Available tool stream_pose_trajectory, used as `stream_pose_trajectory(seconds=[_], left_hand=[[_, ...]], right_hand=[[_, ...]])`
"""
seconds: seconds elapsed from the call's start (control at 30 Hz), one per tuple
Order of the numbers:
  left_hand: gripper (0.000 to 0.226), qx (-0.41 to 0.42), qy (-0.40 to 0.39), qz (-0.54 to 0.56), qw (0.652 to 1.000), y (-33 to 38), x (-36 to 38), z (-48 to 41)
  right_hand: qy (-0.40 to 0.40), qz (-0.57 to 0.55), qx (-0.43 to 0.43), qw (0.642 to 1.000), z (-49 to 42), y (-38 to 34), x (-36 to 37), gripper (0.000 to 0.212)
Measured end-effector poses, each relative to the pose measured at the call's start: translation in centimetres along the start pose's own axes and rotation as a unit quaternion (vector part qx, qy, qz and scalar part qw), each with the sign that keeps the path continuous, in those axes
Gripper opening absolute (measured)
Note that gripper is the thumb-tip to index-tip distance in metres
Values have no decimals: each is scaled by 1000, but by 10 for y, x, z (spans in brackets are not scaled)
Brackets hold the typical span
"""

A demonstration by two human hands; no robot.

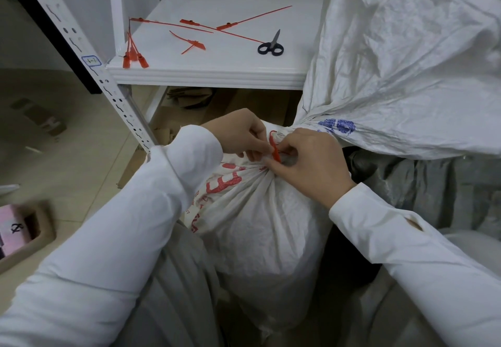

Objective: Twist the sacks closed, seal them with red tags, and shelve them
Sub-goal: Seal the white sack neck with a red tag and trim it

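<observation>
The left hand (244, 133) and right hand (311, 169) pinch 1 red tag (274, 149) looped on the twisted neck of a white, crinkly sack (267, 227) with red letters.

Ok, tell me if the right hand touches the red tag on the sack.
Touching. Head view: the right hand pinches the red tag on the sack.

L hand (241, 135) & R hand (311, 165) close together, fingers curled, both pinching red tag (275, 149), forearms angled inward.

Long white sleeves (108, 224), loose cuffs, small slit (413, 223) near right cuff
</observation>
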State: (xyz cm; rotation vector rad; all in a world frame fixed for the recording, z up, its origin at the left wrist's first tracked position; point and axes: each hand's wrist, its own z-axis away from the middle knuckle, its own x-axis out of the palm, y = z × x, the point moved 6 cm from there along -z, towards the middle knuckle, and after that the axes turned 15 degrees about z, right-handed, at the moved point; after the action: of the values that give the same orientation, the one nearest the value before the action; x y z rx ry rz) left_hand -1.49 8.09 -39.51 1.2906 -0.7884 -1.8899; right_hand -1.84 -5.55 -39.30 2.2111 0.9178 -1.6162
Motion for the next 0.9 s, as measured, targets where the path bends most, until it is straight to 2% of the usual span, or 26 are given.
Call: stream_pose_trajectory(seconds=[0.17,0.3,0.4,0.53,0.9], left_hand=[[26,-13,-39,0,999,-1,9,0],[34,1,-47,-13,999,5,14,0],[41,20,-35,-46,998,9,15,-3],[41,39,-38,-93,994,14,20,-2],[44,85,-1,-160,984,18,26,-4]], right_hand=[[-32,-107,108,988,0,10,3,5],[-76,-187,183,962,0,20,12,24],[-124,-222,198,947,2,22,18,32],[-170,-248,211,930,4,25,21,31],[-196,-283,263,901,1,42,26,21]])
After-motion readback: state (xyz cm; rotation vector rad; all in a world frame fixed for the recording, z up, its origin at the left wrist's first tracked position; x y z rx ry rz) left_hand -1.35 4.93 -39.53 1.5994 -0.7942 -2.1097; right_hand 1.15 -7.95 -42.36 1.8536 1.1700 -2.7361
